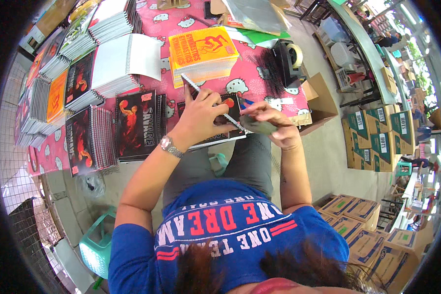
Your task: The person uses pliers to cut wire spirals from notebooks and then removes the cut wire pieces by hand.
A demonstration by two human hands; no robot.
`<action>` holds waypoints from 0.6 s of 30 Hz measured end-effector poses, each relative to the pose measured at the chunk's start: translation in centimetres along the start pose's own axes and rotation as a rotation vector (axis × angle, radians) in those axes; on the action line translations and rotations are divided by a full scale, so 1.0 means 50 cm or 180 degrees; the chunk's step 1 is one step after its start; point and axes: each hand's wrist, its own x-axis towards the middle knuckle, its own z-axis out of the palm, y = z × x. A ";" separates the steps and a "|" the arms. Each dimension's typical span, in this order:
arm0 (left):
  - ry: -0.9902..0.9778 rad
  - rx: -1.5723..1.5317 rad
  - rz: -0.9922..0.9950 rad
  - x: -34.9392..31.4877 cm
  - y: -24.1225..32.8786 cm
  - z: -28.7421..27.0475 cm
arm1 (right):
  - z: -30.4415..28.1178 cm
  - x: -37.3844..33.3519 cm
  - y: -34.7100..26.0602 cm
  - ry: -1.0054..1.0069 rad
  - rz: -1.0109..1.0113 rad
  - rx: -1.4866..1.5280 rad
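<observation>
A wire-bound notebook (234, 121) is tipped up on its edge in front of me, its coil running diagonally. My left hand (206, 116), a metal watch at its wrist, is closed around it. By the coil's near end, my right hand (274, 126) has its fingers curled over a dull grey-green object (257, 125) whose kind I cannot make out. Something blue (246, 103) shows just beyond those fingers, partly hidden. Beneath my hands lie more dark-covered notebooks (215, 142). Just beyond stands a stack of yellow-orange pads (201, 54).
Stacked dark notebooks (137, 125) and white-backed spiral notebooks (117, 61) fill the left of the pink patterned tablecloth (169, 12). A black tape dispenser (285, 63) stands at the right. An open carton (323, 100) adjoins the table; cartons (377, 137) are piled farther right. A green stool (95, 247) is lower left.
</observation>
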 end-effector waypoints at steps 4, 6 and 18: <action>0.0058 -0.0104 0.0026 -0.007 -0.006 0.006 | 0.013 0.027 -0.005 0.0009 0.0388 -0.1027; 0.0178 0.0010 0.0134 -0.005 -0.007 0.007 | 0.023 0.024 0.004 -0.0310 -0.0686 0.1043; -0.0113 -0.0125 0.0037 0.000 -0.012 -0.008 | 0.008 0.064 0.001 -0.0661 -0.0699 0.1578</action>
